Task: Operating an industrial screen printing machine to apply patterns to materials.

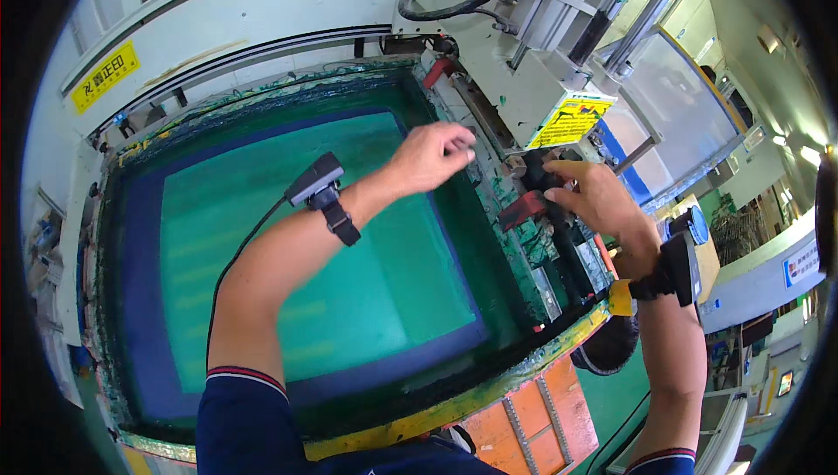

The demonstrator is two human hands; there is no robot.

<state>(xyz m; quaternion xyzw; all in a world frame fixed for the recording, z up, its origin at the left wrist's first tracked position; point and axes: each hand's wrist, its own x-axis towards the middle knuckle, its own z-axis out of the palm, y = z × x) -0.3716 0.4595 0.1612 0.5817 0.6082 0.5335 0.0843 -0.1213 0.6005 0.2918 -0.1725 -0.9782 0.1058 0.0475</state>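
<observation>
The screen [349, 322] spreads beneath and to the left of my left hand [432, 158], which is above its right edge. The white machine head [515, 95] is above and to the left of my right hand [598, 197]. The ink-caked rail [515, 252] runs between my hands, beside my right fingertips. My left fingers are loosely curled, thumb apart, with nothing visible in the grasp. My right thumb and forefinger are bent and parted; whether they grip anything, I cannot tell. The yellow label [572, 120] is just above my right hand. The red clamp [522, 210] lies just left of my right thumb; the dark fitting [534, 178] is at my right fingertips.
</observation>
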